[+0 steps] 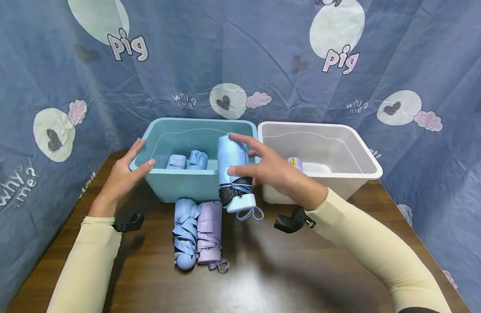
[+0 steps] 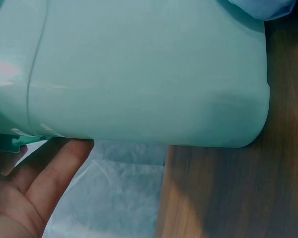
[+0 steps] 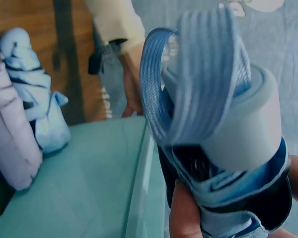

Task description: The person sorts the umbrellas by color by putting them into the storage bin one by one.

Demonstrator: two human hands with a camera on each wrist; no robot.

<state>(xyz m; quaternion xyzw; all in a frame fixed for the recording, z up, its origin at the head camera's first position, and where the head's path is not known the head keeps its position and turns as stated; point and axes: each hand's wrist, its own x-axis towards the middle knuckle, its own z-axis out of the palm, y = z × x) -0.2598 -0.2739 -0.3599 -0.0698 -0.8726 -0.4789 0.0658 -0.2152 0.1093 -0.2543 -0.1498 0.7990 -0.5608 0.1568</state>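
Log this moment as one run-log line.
right hand: holds folded blue umbrella over teal bin | left hand: rests on teal bin's corner | table: blue umbrella, purple umbrella

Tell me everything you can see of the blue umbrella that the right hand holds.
The blue umbrella is folded into a short roll of light blue fabric with a black inner layer showing near the handle. Its pale, rounded handle looks like plastic and carries a woven blue wrist strap. The right hand grips it by the fabric, handle toward the person and tilted down, above the near rim of the teal bin. Whether it touches the rim is unclear.
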